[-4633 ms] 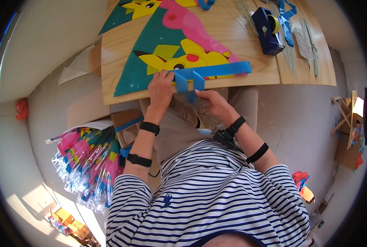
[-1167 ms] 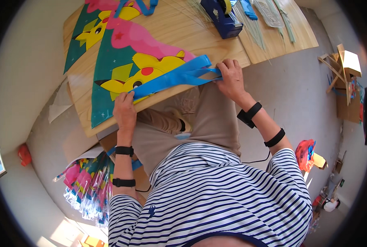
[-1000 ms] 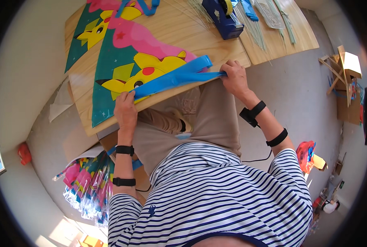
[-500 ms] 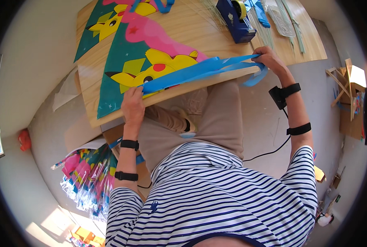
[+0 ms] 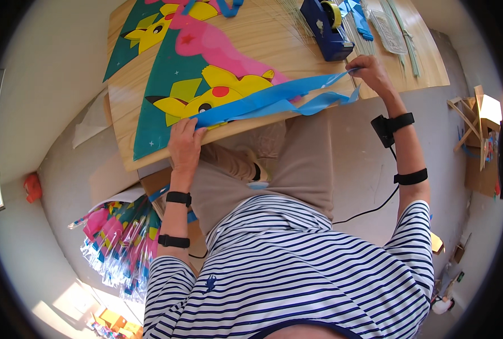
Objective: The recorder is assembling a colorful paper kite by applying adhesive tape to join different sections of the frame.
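Observation:
A long, flat blue ribbon [image 5: 262, 97] stretches along the table's near edge, over a triangular printed sheet [image 5: 164, 116] in green, pink and yellow with a cartoon figure. My left hand [image 5: 184, 144] pinches the ribbon's left end at the sheet's near edge, thumb and fingers together. Off to the right, my right hand [image 5: 371, 73] is closed in a pinch on the ribbon's far end, just above the tabletop. A second, loose blue strand curls below the taut one, its end beside the right hand but apart from it. The fingertips' undersides are hidden.
A dark blue tape dispenser [image 5: 329, 34] stands on the wooden table [image 5: 421, 79], beside thin rods, blue strips [image 5: 361, 25] and a clear plastic tray [image 5: 388, 34]. Another printed sheet [image 5: 130, 51] lies far left. Wrapped printed sheets [image 5: 121, 243] pile up on the lower left.
My right hand has moved slightly up and right, drawing the upper strand straighter. The lower strand has dropped from the right hand and now hangs loose. My left hand stays nearly in place.

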The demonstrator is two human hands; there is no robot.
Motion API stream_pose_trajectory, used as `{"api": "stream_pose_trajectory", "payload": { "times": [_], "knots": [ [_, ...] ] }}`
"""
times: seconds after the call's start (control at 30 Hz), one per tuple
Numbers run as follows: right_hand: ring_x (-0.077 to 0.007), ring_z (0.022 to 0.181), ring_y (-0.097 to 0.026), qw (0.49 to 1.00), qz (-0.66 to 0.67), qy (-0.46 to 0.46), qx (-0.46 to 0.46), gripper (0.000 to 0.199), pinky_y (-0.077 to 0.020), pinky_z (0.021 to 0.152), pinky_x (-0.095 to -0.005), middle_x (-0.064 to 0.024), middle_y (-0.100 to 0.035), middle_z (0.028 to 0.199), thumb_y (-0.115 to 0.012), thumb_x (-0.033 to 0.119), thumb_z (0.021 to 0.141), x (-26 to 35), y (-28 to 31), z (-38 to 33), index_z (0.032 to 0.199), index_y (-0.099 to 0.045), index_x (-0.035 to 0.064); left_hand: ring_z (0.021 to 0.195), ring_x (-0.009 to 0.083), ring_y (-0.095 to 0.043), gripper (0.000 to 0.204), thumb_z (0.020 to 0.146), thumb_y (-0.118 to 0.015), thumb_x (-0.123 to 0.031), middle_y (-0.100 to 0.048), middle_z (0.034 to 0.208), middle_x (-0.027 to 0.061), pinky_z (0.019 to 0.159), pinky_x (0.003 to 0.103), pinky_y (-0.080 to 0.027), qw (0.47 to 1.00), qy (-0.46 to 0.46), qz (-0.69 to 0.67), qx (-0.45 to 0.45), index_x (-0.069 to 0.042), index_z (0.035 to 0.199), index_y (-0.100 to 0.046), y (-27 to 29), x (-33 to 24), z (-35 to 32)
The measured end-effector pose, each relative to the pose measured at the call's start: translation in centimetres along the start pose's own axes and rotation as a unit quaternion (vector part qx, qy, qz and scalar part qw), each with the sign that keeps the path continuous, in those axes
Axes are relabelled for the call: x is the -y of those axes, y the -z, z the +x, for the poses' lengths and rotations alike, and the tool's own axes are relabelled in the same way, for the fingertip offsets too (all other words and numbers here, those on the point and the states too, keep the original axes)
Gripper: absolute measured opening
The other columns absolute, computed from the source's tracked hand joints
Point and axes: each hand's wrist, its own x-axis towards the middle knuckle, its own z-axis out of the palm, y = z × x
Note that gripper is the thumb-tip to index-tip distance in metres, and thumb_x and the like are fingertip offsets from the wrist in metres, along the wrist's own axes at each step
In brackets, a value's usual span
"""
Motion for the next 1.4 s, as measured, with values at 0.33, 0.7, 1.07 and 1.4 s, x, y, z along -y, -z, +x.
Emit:
{"api": "stream_pose_trajectory", "payload": {
  "times": [0.33, 0.7, 1.07, 1.4],
  "knots": [
    [-0.0049, 0.051, -0.049, 0.942, 0.237, -0.134, 0.198, 0.022, -0.0346, 0.049, -0.0227, -0.0084, -0.071, 0.070, -0.073, 0.017, 0.094, 3.7, 6.0, -4.4, 0.101, -0.078, -0.0030, 0.107, 0.0340, -0.063, 0.035, 0.083, -0.082, -0.018, -0.068, 0.112, 0.0121, 0.092, 0.042, -0.053, 1.000, -0.001, 0.001, 0.000, -0.002, 0.113, -0.072, -0.1, -0.1, -0.1],
    [-0.0089, 0.047, -0.052, 0.876, 0.197, -0.239, 0.370, 0.040, -0.0328, 0.044, -0.0234, -0.0160, -0.072, 0.068, -0.072, 0.033, 0.097, -1.2, 4.9, -7.0, 0.089, -0.077, -0.0054, 0.106, 0.0333, -0.063, 0.034, 0.084, -0.082, -0.019, -0.068, 0.111, 0.0114, 0.091, 0.042, -0.053, 1.000, 0.005, -0.005, 0.004, -0.003, 0.112, -0.072, 0.2, -0.5, 0.1],
    [-0.0320, 0.089, -0.070, 0.926, -0.291, -0.141, 0.193, 0.025, -0.0553, 0.079, -0.0418, -0.0163, -0.075, 0.094, -0.077, 0.020, 0.083, -7.4, 2.0, -6.8, 0.098, -0.076, 0.0005, 0.108, 0.0335, -0.064, 0.033, 0.085, -0.082, -0.018, -0.069, 0.113, 0.0120, 0.092, 0.042, -0.053, 1.000, -0.001, -0.004, 0.011, -0.003, 0.112, -0.073, 0.0, -0.3, 0.2],
    [-0.0358, 0.103, -0.059, 0.987, -0.099, 0.119, -0.044, 0.036, -0.0505, 0.091, -0.0455, -0.0124, -0.065, 0.099, -0.085, 0.012, 0.073, 4.5, -9.9, -8.2, 0.107, -0.075, 0.0073, 0.108, 0.0336, -0.063, 0.034, 0.085, -0.082, -0.019, -0.067, 0.113, 0.0112, 0.093, 0.042, -0.053, 1.000, 0.003, -0.003, 0.016, -0.003, 0.113, -0.071, 0.1, -0.3, 0.2]
  ]
}}
